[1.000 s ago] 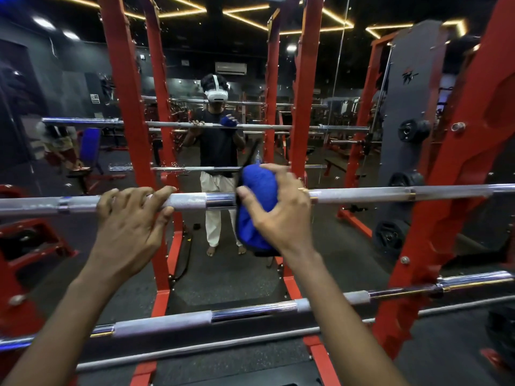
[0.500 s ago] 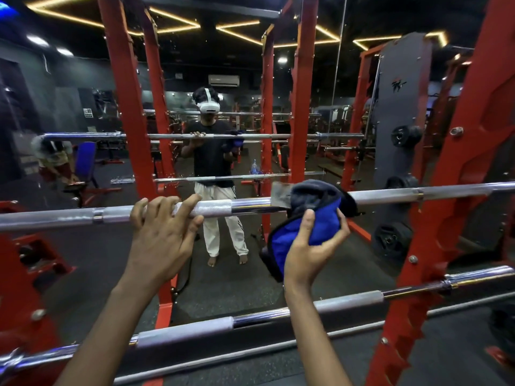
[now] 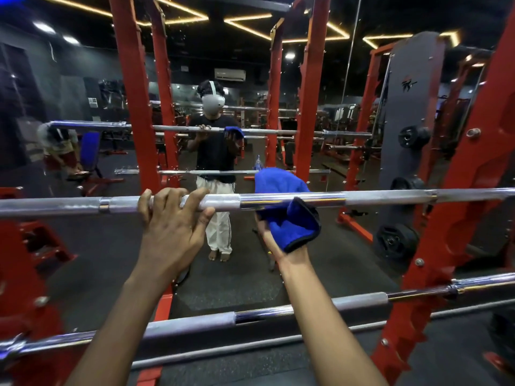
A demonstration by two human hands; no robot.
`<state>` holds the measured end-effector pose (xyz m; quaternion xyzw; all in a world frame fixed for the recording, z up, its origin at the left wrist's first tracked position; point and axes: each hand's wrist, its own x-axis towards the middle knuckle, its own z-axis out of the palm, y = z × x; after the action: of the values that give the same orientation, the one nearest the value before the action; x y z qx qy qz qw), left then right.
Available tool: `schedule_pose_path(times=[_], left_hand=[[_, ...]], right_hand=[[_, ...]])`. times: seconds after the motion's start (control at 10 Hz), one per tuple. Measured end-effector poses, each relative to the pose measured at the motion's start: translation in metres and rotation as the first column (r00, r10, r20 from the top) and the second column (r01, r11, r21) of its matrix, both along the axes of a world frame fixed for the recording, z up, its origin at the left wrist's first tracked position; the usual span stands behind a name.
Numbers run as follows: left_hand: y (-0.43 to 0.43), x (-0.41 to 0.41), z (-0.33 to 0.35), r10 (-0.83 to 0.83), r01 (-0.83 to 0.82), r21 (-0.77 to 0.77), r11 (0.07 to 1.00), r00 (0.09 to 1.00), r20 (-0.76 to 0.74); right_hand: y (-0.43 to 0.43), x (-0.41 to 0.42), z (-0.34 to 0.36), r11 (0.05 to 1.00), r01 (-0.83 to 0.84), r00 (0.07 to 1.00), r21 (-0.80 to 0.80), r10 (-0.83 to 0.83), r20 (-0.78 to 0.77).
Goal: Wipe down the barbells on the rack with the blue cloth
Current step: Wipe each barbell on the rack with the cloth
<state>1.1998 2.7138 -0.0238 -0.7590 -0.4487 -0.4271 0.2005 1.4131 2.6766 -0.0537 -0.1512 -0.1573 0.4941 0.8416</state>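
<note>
Head view. Standing at the red rack [image 3: 457, 246], facing a mirror [image 3: 83, 87].

Upper barbell [image 3: 390, 195] runs level across the frame at about hand height, resting on the rack at the right. Lower barbell [image 3: 359, 300] sits below it, nearer my body, rising a little toward the right.

My left hand [image 3: 172, 221] is on the upper barbell, left of centre. Fingers curl over the top of the bar, thumb comes up beside them on the right; a firm wrap round the steel.

My right hand [image 3: 274, 242] is just under the same bar, near its middle, palm turned up. It holds the blue cloth [image 3: 295, 227], which is looped round the bar: one flap stands up behind the steel, the other folds down in front over my palm. Thumb lies at the cloth's left edge; the other fingers are hidden under the fabric, so I cannot tell how they lie.

The two hands are near each other, not touching.

Black weight plates [image 3: 397, 242] hang on a dark panel at the right. The mirror shows a person at the bar, cloth at the bar.
</note>
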Motion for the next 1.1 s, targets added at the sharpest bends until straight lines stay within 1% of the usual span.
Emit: schedule_pose_path(times=[0.1,0.2,0.3,0.4,0.5,0.6,0.7,0.8,0.9,1.0,1.1], left_hand=[[-0.002,0.003,0.002,0.012,-0.012,-0.039,0.999,1.000,0.017],[-0.001,0.003,0.001,0.020,-0.020,-0.030,0.999,1.000,0.013],[0.000,0.004,0.000,0.013,-0.013,-0.002,1.000,0.999,0.034],[-0.002,0.006,0.000,0.004,-0.004,-0.014,1.000,0.999,0.054],[-0.005,0.008,0.000,0.001,0.001,-0.028,1.000,0.997,0.077],[-0.006,0.008,0.000,-0.002,0.003,-0.016,1.000,0.997,0.082],[-0.006,0.008,-0.001,-0.009,0.010,-0.009,1.000,0.996,0.087],[-0.005,0.008,0.000,0.000,0.003,-0.028,1.000,0.995,0.099],[-0.009,0.007,0.002,-0.003,0.008,-0.068,0.998,0.997,0.077],[-0.009,-0.002,0.008,-0.026,0.026,-0.100,0.995,1.000,0.007],[0.008,-0.047,0.027,0.068,-0.069,-0.133,0.989,0.998,-0.011]], right_hand=[[-0.009,-0.001,0.025,0.871,-0.416,0.907,0.262,0.419,0.048],[-0.018,0.005,0.016,0.958,-0.278,0.954,0.070,0.266,0.140],[-0.036,0.022,-0.017,0.948,0.237,0.934,-0.214,-0.161,0.318],[-0.044,0.027,-0.016,0.851,0.499,0.825,-0.162,-0.410,0.388],[-0.050,0.020,0.009,0.578,0.814,0.373,0.064,-0.602,0.706],[-0.053,0.015,0.015,0.440,0.853,0.046,0.282,-0.600,0.799],[-0.043,0.023,0.037,0.392,0.823,-0.222,0.412,-0.447,0.867],[-0.039,0.019,0.063,0.437,0.797,-0.290,0.417,-0.328,0.899],[-0.035,0.017,0.085,0.549,0.678,-0.377,0.490,-0.312,0.872],[-0.034,0.028,0.089,0.609,0.589,-0.390,0.531,-0.361,0.847],[-0.032,0.057,0.083,0.562,0.621,-0.330,0.545,-0.443,0.833]])
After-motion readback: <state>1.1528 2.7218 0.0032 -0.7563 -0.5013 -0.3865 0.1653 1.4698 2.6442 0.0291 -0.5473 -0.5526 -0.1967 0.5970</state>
